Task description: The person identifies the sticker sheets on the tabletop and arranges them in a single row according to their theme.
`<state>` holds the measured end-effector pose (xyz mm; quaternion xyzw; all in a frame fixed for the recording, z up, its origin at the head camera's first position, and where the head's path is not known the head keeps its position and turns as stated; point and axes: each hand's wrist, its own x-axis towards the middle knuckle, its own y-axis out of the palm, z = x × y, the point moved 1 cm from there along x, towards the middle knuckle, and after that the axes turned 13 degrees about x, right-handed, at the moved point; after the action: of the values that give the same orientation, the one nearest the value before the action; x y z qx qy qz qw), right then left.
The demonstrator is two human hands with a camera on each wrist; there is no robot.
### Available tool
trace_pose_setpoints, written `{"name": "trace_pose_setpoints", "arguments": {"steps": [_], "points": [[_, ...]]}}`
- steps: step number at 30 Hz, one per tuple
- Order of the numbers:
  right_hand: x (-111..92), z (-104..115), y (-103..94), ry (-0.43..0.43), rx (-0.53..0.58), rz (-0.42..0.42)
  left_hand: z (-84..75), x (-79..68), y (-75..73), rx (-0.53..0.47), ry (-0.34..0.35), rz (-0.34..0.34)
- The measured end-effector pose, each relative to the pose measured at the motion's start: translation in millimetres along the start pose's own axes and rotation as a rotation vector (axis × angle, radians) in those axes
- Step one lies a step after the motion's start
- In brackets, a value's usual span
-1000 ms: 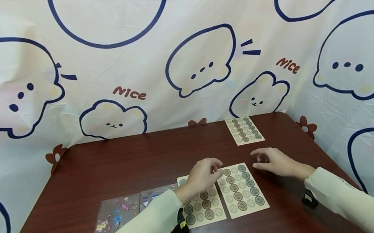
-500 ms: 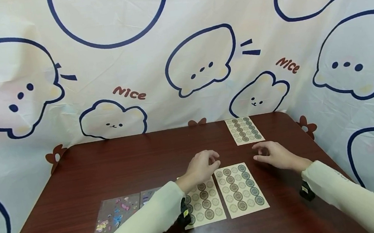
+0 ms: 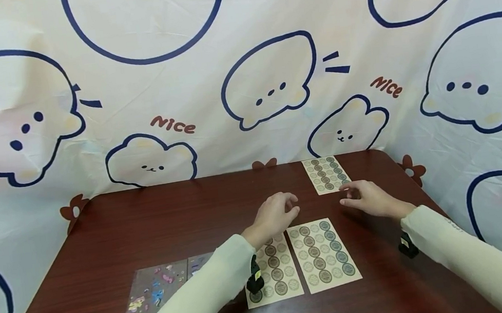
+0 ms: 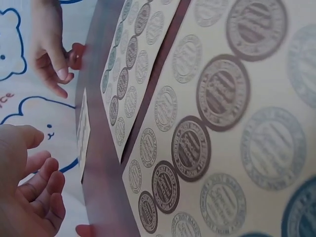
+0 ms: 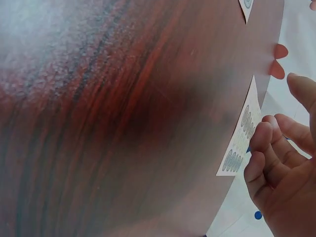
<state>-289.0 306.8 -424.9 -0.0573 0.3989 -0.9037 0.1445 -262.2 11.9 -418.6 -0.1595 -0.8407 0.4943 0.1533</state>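
My left hand [image 3: 273, 216] hovers past the far edge of the left round-sticker sheet [image 3: 283, 272], fingers loosely bent and holding nothing. My right hand [image 3: 371, 199] is over the table just short of the far sticker sheet [image 3: 324, 175], its fingertips overlapping that sheet's near corner in the head view. Between the hands and nearer me lies the right sticker sheet [image 3: 323, 256], flat beside the left one. The left wrist view shows rows of brown and blue-green round stickers [image 4: 223, 92] on cream paper. In the right wrist view the fingers [image 5: 261, 136] are bent with nothing between them.
Clear plastic sheets with small colourful stickers [image 3: 157, 291] lie at the left, partly hidden behind my left sleeve [image 3: 202, 296]. The dark wooden table [image 3: 169, 217] meets a cartoon-printed cloth [image 3: 213, 150] at its back and sides.
Both hands have moved away from me across the table, the left from over the near sheets, the right up to the far sheet's corner. The sheets have stayed in place.
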Motion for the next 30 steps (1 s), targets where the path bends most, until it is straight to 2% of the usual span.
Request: {"name": "trace_pose_setpoints", "arguments": {"steps": [5,14,23,30], "points": [[5,-3,-1.0,0.021,0.002,-0.011,0.9,5.8,1.4,0.009,-0.014,-0.007],[15,-10,-4.3,0.05,-0.002,-0.036,7.1,16.7,1.9,0.084,-0.036,-0.02],[28,-21,-8.9,0.12,-0.039,-0.056,10.1,27.6,3.1,0.096,-0.069,-0.004],[36,-27,-13.6,0.144,-0.024,-0.067,9.3,37.4,1.7,0.115,-0.065,0.01]]}}
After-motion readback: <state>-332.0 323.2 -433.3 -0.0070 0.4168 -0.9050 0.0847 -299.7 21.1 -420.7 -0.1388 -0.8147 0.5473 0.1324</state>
